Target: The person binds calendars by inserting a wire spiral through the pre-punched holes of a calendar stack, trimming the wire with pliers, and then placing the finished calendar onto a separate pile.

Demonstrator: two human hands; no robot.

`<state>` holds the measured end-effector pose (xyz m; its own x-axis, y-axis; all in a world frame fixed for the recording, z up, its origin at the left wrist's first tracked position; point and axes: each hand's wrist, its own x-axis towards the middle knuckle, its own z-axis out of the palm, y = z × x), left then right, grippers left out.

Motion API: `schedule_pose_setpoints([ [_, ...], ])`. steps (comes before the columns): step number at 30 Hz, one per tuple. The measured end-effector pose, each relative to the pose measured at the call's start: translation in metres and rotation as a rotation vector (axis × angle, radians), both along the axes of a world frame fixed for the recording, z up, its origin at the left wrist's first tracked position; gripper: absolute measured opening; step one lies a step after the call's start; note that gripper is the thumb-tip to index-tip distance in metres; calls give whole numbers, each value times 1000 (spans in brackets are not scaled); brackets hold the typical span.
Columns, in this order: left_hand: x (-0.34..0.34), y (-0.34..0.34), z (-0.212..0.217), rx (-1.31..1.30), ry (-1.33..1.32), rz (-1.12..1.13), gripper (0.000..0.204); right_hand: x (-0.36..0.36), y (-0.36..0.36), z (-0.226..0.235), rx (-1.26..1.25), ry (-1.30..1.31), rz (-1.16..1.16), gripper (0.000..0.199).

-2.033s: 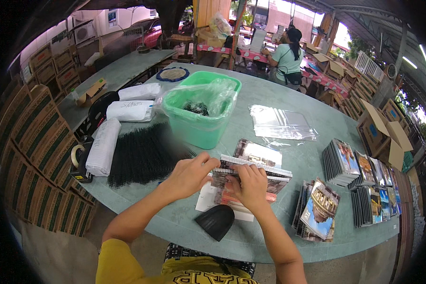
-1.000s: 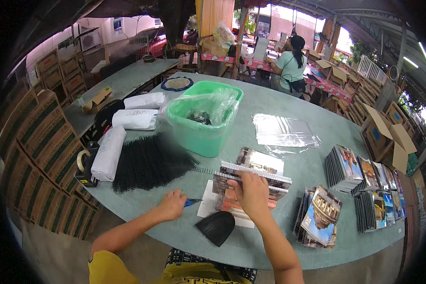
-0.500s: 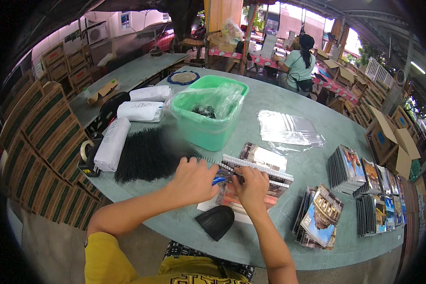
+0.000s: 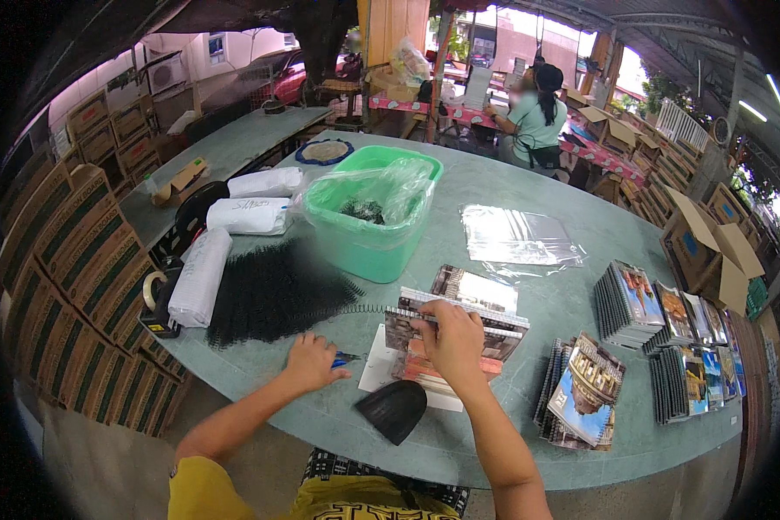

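Note:
My left hand (image 4: pixel 314 362) is low over the table, closed around blue-handled pliers (image 4: pixel 343 358), whose dark tip points right. My right hand (image 4: pixel 453 342) grips a notebook (image 4: pixel 403 329) at its top edge, thumb in front and fingers behind. A black wire coil (image 4: pixel 368 308) sticks out leftward from the notebook's bound edge, toward a heap of black coils (image 4: pixel 273 290). Beneath the notebook are a white sheet (image 4: pixel 375 368) and a reddish cover (image 4: pixel 420 360), partly hidden by my right hand. Another notebook (image 4: pixel 481 289) lies just behind.
A black rounded object (image 4: pixel 393 410) sits at the front edge. Behind the coils stand a green bin (image 4: pixel 368 243) and white wrapped rolls (image 4: pixel 201 277). Clear plastic sleeves (image 4: pixel 516 236) lie farther back. Notebook stacks (image 4: pixel 588 390) fill the right side. A person (image 4: pixel 537 117) sits at another table.
My left hand has moved left and down with the pliers, away from the notebook's bound edge. My right hand still grips the notebook. The coil's protruding end now shows uncovered.

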<state>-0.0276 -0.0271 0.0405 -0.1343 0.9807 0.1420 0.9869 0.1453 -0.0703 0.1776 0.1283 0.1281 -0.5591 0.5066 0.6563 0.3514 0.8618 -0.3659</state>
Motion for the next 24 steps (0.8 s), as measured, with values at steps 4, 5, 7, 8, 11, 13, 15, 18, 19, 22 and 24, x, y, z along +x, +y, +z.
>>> schedule_pose_setpoints([
  [4, 63, 30, -2, -123, -405, -37, 49, 7, -3, 2, -199, -56, 32, 25],
  [5, 83, 34, -2, -168, -514, -64, 47, 6, -2, 2, -198, -44, 42, 26],
  [7, 97, 32, -3, 39, -587, -329, 43, 12, 1, 6, -132, -13, 34, 29],
  [8, 101, 36, 3, 147, -619, -463, 42, 18, 2, 8, -68, 7, 15, 30],
  [11, 90, 39, 89, 496, -585, -249, 36, 58, 13, 16, -135, -48, -78, 21],
  [13, 75, 55, 110, 701, -519, -128, 30, 78, 21, 18, -372, -150, -47, 17],
  [15, 72, 59, 87, 465, -446, -145, 25, 80, 22, 12, -420, -53, 25, 16],
  [18, 77, 56, 98, 637, -512, -310, 24, 90, 26, 5, -384, -18, 56, 17],
  [19, 76, 58, 114, 835, -527, -256, 25, 90, 24, 6, -372, -15, 48, 16],
  [22, 79, 63, 103, 822, -504, -204, 27, 83, 23, 7, -322, -54, 47, 16],
  [24, 86, 61, 73, 395, -490, -370, 27, 85, 24, 3, -327, -68, 54, 15],
])
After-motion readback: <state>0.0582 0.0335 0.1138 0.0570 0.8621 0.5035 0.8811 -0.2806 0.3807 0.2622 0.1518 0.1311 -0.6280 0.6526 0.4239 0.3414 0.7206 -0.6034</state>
